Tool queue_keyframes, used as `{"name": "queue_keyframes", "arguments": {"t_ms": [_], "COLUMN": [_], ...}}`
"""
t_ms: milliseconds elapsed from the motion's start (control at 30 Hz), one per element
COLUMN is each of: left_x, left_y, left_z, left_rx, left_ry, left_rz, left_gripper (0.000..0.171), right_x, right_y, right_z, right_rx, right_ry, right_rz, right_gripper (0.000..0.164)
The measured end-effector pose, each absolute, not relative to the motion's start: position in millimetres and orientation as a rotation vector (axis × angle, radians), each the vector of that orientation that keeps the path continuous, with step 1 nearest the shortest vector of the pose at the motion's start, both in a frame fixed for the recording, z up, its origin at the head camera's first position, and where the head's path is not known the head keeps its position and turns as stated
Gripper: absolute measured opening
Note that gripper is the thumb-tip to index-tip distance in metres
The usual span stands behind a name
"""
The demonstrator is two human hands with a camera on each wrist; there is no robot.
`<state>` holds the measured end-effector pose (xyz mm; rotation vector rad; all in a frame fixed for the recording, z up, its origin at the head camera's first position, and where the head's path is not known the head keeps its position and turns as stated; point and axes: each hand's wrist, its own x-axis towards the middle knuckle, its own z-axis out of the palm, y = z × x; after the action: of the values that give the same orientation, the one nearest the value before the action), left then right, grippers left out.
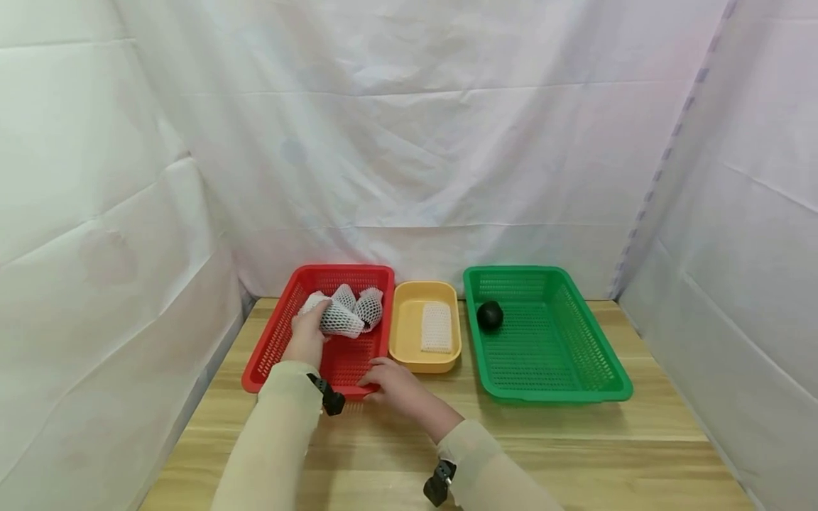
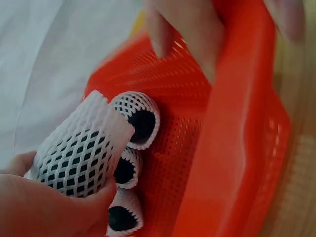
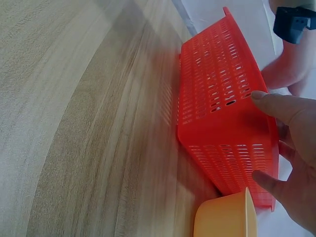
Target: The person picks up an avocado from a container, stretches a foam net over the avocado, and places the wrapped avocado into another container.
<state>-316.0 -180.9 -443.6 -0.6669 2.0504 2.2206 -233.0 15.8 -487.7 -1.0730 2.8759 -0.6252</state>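
My left hand grips a dark round fruit in a white foam net, over the left side of the red basket. The net's open end hangs past the fruit. Several more dark fruits in foam nets lie in that basket beside the hand; their nets gape open in the left wrist view. With thumb outside and fingers over the rim, my right hand holds the red basket's near right corner. Its inner fingertips are partly hidden behind the rim in the right wrist view.
A yellow tray stands against the red basket's right side and holds a flat white foam net. Farther right is a green basket with one bare dark round fruit at its left. White cloth surrounds the wooden table.
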Motion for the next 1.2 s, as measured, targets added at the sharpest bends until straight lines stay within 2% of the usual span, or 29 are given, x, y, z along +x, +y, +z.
{"name": "queue_keyframes", "arguments": {"t_ms": [67,167,233,400,667,867,1200], "left_x": [-331,-343,-347,-360,-369,-364,-369], "left_y": [-175,-174,-175,-176,-175,-180,-176], "left_z": [-441,-438,-436,-439,-449,-462,-482], "left_rx": [-0.750,-0.609,-0.440,0.036,0.713,0.853,0.956], "left_ry": [2.085,2.505,2.720,2.971,2.969,2.930,2.904], "left_rz": [2.295,1.893,1.551,0.925,0.201,-0.141,-0.330], "left_gripper": [0.081,0.076,0.070,0.070,0.065,0.079,0.074], "right_x": [-234,-234,-235,-235,-234,-233,-234], "right_y": [16,16,15,15,15,13,14], "right_z": [-488,-490,-492,-494,-493,-493,-493], "right_rx": [-1.079,-1.082,-1.085,-1.110,-1.100,-1.115,-1.047], "right_ry": [2.871,2.874,2.879,2.890,2.883,2.895,2.864], "right_rz": [-0.632,-0.636,-0.638,-0.637,-0.661,-0.631,-0.670], "right_gripper": [0.023,0.023,0.022,0.021,0.022,0.023,0.023]}}
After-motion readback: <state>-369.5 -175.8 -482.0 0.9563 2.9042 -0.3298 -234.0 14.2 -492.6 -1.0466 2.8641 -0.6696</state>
